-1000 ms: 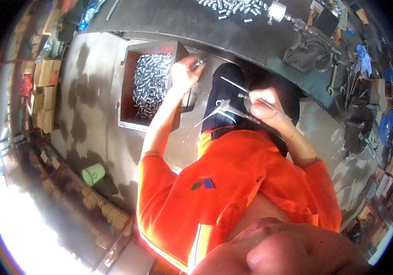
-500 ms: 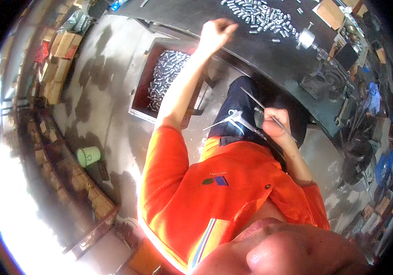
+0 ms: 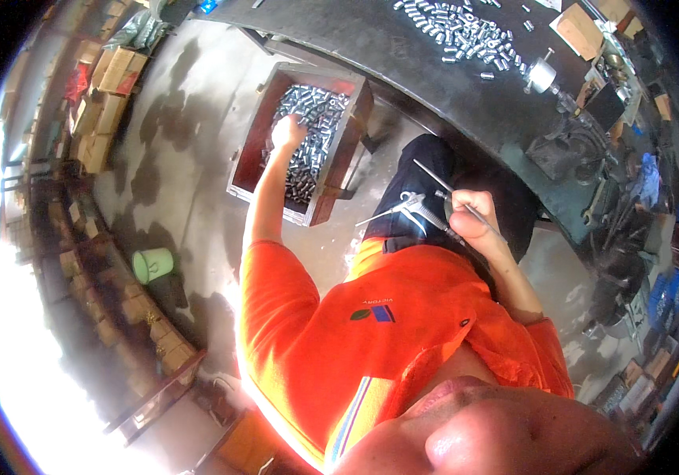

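My left hand (image 3: 288,133) reaches into a wooden box (image 3: 254,141) over a heap of short, shiny metal sleeves (image 3: 320,119). Its fingers look drawn together; whatever they hold, if anything, is hidden. Closed in a fist, my right hand (image 3: 472,214) grips a thin metal rod (image 3: 432,175) that slants up to the left and sticks out at both ends. Just left of that fist, a silver air blow gun (image 3: 413,206) with a long nozzle shows over my dark trousers. I cannot tell whether the right hand touches it.
More metal sleeves (image 3: 466,36) lie spread on the dark workbench (image 3: 339,39), beside a round metal fixture (image 3: 541,76). Tools and a wrench (image 3: 591,212) crowd the bench's right side. A pale green bucket (image 3: 153,266) stands on the floor at left, near shelves of boxes.
My left hand has moved from above the bench edge down and left into the box. My right hand stays almost in place with the rod.
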### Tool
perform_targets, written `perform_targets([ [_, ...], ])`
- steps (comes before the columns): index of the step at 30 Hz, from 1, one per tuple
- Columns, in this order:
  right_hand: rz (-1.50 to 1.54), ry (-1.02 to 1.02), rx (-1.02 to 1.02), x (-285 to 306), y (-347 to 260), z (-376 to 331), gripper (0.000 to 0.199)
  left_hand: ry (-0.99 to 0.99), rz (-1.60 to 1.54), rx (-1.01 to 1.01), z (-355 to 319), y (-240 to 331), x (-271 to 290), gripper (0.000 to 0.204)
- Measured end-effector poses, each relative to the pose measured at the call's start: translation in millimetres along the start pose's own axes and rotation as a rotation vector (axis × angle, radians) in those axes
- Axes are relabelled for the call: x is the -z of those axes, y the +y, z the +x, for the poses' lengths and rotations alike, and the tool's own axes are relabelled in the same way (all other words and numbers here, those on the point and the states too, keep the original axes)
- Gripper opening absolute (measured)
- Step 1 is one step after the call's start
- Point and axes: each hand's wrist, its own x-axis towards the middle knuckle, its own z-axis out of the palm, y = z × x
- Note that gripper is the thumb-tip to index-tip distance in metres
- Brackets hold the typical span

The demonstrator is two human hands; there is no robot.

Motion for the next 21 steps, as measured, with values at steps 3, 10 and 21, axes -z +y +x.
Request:
perform_targets([
  [3, -0.002, -0.012, -0.003, 0, -3, -3, 0.021, -0.035, 0.193, -0.089, 2, 0, -17, 0.030],
  [10, -0.073, 0.021, 0.000, 4, 1, -8, 0.022, -0.126, 0.334, -0.087, 24, -3, -25, 0.041],
  [21, -0.173, 0.072, 0.057, 1, 14, -3, 0.019, -0.328, -1.221, 0.044, -41, 55, 59, 0.028],
])
